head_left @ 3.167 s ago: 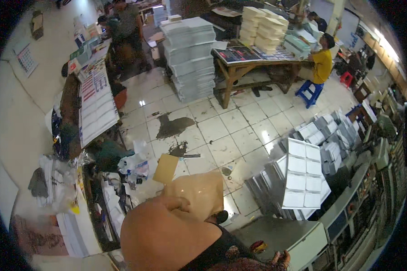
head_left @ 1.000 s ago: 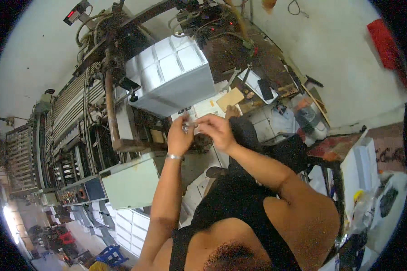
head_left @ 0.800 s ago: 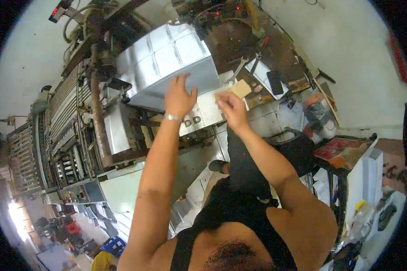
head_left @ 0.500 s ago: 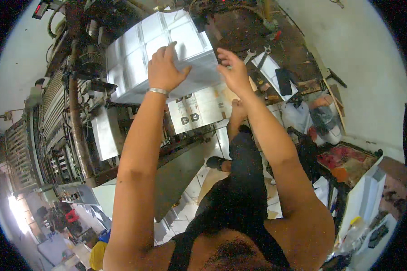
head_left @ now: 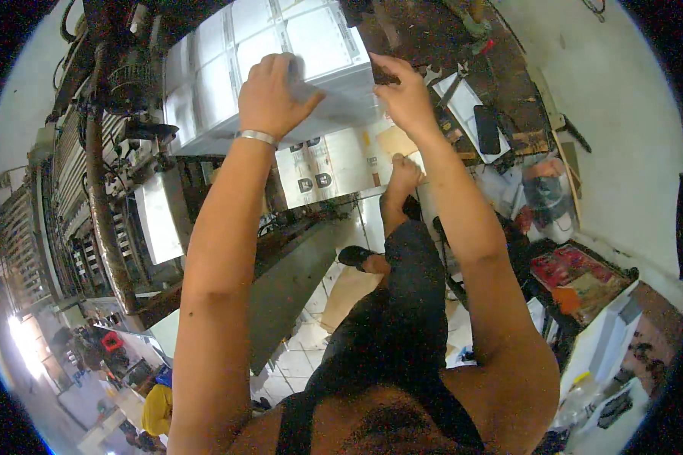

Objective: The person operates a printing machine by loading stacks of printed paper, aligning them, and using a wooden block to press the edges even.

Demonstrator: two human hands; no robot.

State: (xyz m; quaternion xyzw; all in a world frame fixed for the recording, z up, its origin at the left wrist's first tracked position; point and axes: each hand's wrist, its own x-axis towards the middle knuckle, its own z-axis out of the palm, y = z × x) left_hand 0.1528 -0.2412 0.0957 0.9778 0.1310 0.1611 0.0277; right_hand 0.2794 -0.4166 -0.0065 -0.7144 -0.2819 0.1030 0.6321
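A tall stack of white printed paper sheets [head_left: 311, 38] stands at the top of the view, its upper face divided into several panels. My left hand [head_left: 269, 98] rests on the top near the front edge, fingers extended and thumb spread away. A light band [head_left: 258, 137] circles that wrist. At the right side of the stack is my right hand [head_left: 407, 102], its fingers slightly bent and the thumb apart, with the fingertips at or against the side edge; exact contact is hard to make out. Below the stack lies a pale printed carton sheet [head_left: 330, 167].
Machinery with a long rusty bar [head_left: 102, 212] fills the left. A dark phone [head_left: 487, 129] lies on a white board [head_left: 463, 102] to the right, close to a wrench [head_left: 432, 73]. Plastic bags [head_left: 542, 193] sit farther right. My bare foot [head_left: 404, 174] is raised near the carton sheet.
My right hand has come closer to the stack's right side. My left hand stays on top. The whole view has shifted a little, with the stack now higher in it.
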